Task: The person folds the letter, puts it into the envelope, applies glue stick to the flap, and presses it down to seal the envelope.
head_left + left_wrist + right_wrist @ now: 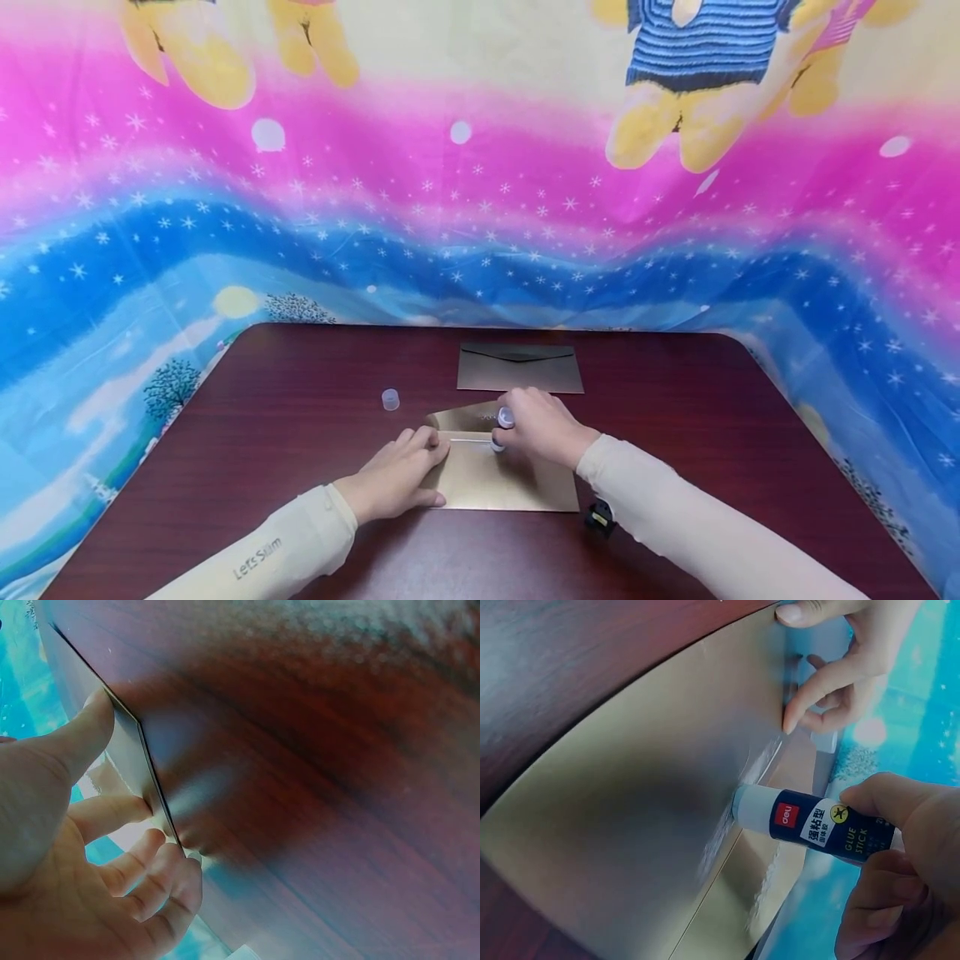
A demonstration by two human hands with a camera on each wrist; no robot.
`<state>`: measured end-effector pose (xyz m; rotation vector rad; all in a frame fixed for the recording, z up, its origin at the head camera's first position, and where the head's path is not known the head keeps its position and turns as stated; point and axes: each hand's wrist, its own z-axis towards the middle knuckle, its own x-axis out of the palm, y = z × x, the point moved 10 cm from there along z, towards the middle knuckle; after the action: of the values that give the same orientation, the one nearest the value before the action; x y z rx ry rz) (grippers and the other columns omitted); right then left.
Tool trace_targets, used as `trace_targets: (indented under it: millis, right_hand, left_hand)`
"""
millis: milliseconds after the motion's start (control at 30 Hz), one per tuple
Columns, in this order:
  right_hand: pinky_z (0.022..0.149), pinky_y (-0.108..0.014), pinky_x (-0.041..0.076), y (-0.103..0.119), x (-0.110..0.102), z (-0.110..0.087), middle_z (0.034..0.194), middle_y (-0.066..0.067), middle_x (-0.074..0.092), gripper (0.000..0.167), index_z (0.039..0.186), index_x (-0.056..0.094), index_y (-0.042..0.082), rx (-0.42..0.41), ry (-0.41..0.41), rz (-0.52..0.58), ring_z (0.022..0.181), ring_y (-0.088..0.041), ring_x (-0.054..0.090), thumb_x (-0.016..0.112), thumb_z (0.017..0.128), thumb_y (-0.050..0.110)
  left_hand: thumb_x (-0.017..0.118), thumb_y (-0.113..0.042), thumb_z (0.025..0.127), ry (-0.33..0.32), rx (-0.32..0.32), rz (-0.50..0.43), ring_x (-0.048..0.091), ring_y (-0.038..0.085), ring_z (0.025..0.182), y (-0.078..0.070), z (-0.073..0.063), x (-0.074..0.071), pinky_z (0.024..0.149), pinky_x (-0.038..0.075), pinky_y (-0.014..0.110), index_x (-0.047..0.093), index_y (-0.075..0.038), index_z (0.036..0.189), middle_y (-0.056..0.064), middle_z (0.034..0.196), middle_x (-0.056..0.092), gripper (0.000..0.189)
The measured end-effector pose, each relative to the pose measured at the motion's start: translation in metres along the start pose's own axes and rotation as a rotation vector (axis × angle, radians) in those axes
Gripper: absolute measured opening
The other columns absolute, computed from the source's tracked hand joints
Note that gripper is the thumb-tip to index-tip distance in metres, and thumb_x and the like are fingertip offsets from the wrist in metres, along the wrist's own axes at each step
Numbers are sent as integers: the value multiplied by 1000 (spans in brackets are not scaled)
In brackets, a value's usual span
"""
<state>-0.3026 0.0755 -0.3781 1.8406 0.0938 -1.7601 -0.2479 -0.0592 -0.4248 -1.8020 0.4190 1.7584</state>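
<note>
A gold envelope (517,487) lies flat on the table with its flap (467,417) folded out away from me. My left hand (401,471) rests on the envelope's left end, thumb and index finger (810,697) apart along that edge. In my right hand (543,425) I grip a dark blue and white glue stick (829,825), its uncapped end against the envelope just below the flap fold. Whitish glue streaks (716,844) run along that edge, and more glue shows on the flap. The left wrist view shows the envelope's edge (152,772) beside the left thumb and fingers.
Behind the gold envelope lies a darker envelope (517,371) with its flap down. The clear cap (390,399) stands to the left on the dark red table (300,400). A small black object (600,517) is by the right sleeve. A printed cloth (450,208) hangs behind the table.
</note>
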Motion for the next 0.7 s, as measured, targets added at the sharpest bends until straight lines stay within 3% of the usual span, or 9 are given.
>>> trace_targets:
  millis: [167, 700]
  right_hand:
    - [50, -29, 38, -12, -4, -6, 57, 10, 50, 24, 68, 58, 19, 35, -5, 4, 57, -10, 46, 78, 80, 22]
    - [64, -34, 53, -46, -13, -20, 79, 4, 71, 10, 84, 74, 15, 125, -16, 31, 71, -10, 61, 79, 81, 22]
  left_hand:
    - [82, -42, 80, 1, -7, -8, 54, 28, 105, 0, 1, 1, 83, 52, 45, 60, -1, 138, 12, 129, 56, 74]
    - [83, -40, 79, -14, 18, 4, 55, 27, 103, 0, -1, 0, 80, 51, 42, 61, -2, 137, 11, 127, 57, 72]
